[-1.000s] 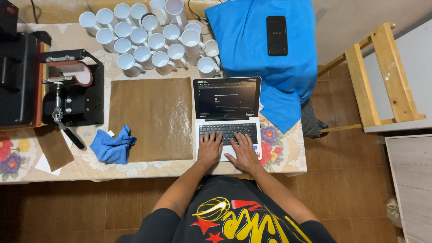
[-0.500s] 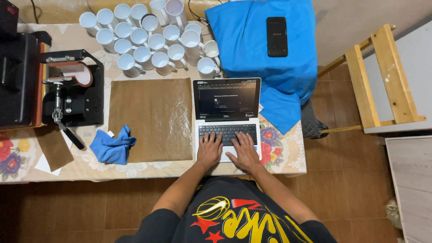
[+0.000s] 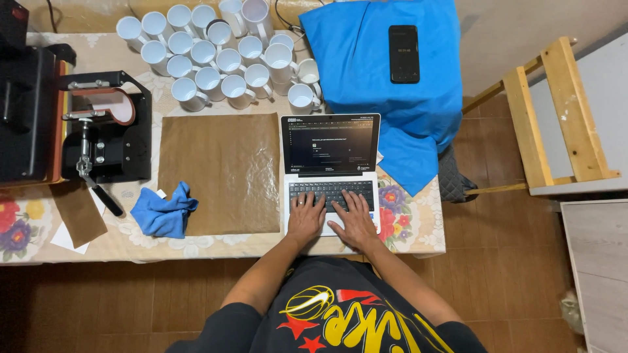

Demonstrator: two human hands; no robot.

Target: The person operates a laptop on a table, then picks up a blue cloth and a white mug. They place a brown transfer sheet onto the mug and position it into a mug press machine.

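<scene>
Head view showed left hand [image 3: 305, 218] and right hand [image 3: 356, 219] spread flat, typing on the laptop [image 3: 330, 171], fresh keystrokes seemingly due next.

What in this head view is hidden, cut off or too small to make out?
- Laptop screen: text too small to make out.
- Keys under the left hand and right hand: covered by fingers.
- Black press: cut by the left edge.
- Whatever lies under the blue cloth: covered.
</scene>
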